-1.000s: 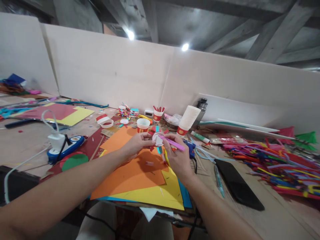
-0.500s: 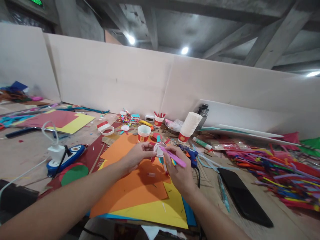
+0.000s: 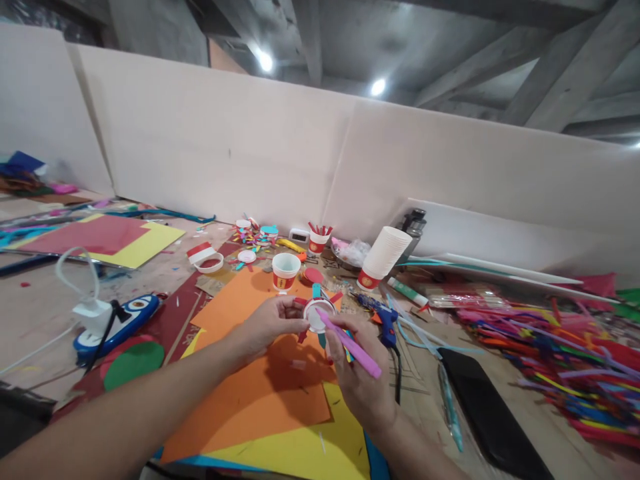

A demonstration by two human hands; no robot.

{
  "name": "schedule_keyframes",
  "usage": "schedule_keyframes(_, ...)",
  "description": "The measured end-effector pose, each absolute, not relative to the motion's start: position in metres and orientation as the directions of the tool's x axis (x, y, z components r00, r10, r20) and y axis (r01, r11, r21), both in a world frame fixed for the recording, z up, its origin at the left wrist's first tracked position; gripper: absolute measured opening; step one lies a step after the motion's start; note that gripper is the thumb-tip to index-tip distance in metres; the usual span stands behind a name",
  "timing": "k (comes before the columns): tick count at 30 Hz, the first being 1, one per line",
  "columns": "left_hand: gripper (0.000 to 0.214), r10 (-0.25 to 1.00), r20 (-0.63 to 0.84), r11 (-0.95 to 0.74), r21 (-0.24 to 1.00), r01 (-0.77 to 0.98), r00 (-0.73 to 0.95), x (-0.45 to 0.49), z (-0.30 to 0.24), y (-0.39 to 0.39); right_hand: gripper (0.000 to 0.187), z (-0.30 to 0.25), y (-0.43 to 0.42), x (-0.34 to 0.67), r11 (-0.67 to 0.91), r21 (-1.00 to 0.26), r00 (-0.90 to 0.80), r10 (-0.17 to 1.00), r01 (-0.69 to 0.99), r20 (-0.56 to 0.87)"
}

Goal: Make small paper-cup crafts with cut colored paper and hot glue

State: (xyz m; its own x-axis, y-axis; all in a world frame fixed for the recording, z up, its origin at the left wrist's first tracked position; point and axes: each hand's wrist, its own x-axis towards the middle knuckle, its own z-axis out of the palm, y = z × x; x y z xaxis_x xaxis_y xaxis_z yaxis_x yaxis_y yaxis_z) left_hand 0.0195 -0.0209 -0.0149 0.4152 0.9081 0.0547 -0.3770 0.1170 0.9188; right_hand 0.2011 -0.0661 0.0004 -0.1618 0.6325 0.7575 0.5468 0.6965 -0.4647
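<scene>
My left hand (image 3: 267, 327) pinches the left rim of a white paper-cup base (image 3: 316, 319), which has red and teal paper strips sticking out around it. My right hand (image 3: 363, 383) grips a pink-purple marker (image 3: 359, 350), its tip at the face of the cup base. Some strips on the right side are hidden behind my right fingers. Below both hands lie orange sheets of paper (image 3: 260, 400) over a yellow sheet (image 3: 345, 447). A paper cup (image 3: 286, 272) stands just beyond my left hand.
To the right are a blue glue gun (image 3: 386, 323), a black phone (image 3: 493, 410), a pen (image 3: 451, 407) and a heap of pipe cleaners (image 3: 565, 353). Stacked cups (image 3: 385, 257) stand behind. A blue power strip (image 3: 120, 327) lies left. White boards (image 3: 225, 133) wall the back.
The whole view has tilted a little, so the table sits differently in frame. Both hands keep their hold, with the marker tip still at the cup base.
</scene>
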Motion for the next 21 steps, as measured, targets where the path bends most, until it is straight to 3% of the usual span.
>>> schedule_keyframes(8, 0.032, 0.904, 0.095, 0.076, 0.924, -0.374, 0.418, 0.0186, -0.0184, -0.0183, 0.02, -0.0056, -0.0633, 0.2009, 0.653, -0.539, -0.128, 0.691, 0.533, 0.711)
schedule_keyframes(15, 0.033, 0.908, 0.083, 0.094, 0.915, -0.391, 0.411, 0.0193, -0.0155, -0.018, 0.016, -0.0041, -0.0632, 0.199, 0.682, -0.462, -0.157, 0.64, 0.567, 0.752)
schedule_keyframes(21, 0.033, 0.897, 0.094, 0.088, 0.92, -0.383, 0.432, 0.0196, -0.0209, -0.0156, 0.016, -0.0052, -0.0611, 0.2001, 0.676, -0.5, -0.165, 0.668, 0.541, 0.725)
